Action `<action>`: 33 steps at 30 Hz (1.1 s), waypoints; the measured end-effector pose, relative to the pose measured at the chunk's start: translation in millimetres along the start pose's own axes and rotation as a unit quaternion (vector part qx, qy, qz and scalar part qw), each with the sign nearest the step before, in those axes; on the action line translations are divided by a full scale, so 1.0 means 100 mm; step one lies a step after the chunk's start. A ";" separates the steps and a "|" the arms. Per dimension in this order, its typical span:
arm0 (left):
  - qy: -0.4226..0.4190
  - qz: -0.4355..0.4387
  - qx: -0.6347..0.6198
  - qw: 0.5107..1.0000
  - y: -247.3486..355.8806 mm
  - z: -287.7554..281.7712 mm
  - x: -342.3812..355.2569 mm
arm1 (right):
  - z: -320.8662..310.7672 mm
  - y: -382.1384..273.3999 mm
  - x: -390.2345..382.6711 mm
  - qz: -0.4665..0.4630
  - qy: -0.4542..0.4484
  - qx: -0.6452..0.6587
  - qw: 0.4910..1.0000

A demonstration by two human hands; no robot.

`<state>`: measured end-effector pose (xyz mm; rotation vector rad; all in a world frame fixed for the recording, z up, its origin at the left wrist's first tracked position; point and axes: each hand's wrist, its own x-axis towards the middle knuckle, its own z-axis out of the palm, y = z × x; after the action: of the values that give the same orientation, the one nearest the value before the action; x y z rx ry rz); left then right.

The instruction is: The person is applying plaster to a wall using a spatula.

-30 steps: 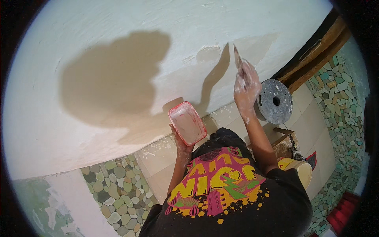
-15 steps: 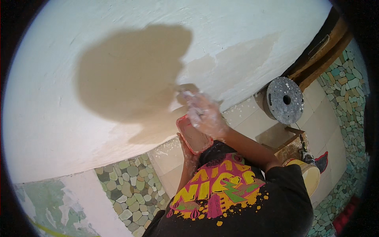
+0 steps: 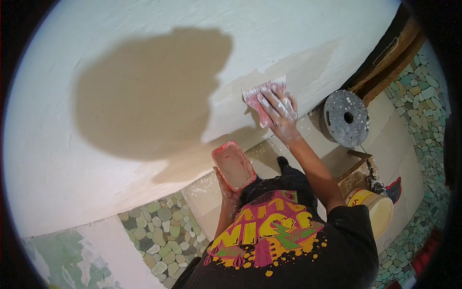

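Tub (image 3: 234,166) sits left of scraper (image 3: 254,98), wall (image 3: 48,159) ahead
Left hand (image 3: 227,192) holds tub, right hand (image 3: 282,110) scraper at the wall; drum (image 3: 357,129) and bucket (image 3: 380,216) lie farther right

Indoor room under renovation: patchy plastered wall (image 3: 260,48), white-spattered floor tiles (image 3: 207,189), pebble flooring (image 3: 161,231), bucket (image 3: 379,214)

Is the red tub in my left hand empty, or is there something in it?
Not empty: smooth pale paste shows inside the red tub. Its depth I cannot tell.
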<state>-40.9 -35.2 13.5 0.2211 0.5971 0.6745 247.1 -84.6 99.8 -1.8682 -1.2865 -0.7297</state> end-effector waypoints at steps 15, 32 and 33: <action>-0.080 -0.085 0.043 0.992 1.04 -0.44 -0.13 | 0.00 -1.37 0.52 0.244 0.180 0.237 0.923; -0.102 -0.081 0.036 0.991 0.88 -0.35 0.01 | 0.27 0.03 0.05 -0.045 0.120 -0.013 0.992; -0.101 -0.093 0.024 0.990 0.85 -0.30 0.00 | 0.31 0.05 -0.16 -0.022 0.085 -0.006 0.996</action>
<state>-102.9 30.0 21.3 0.2709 0.4336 0.4514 247.8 -68.0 68.8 -1.7513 -1.2187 -0.9016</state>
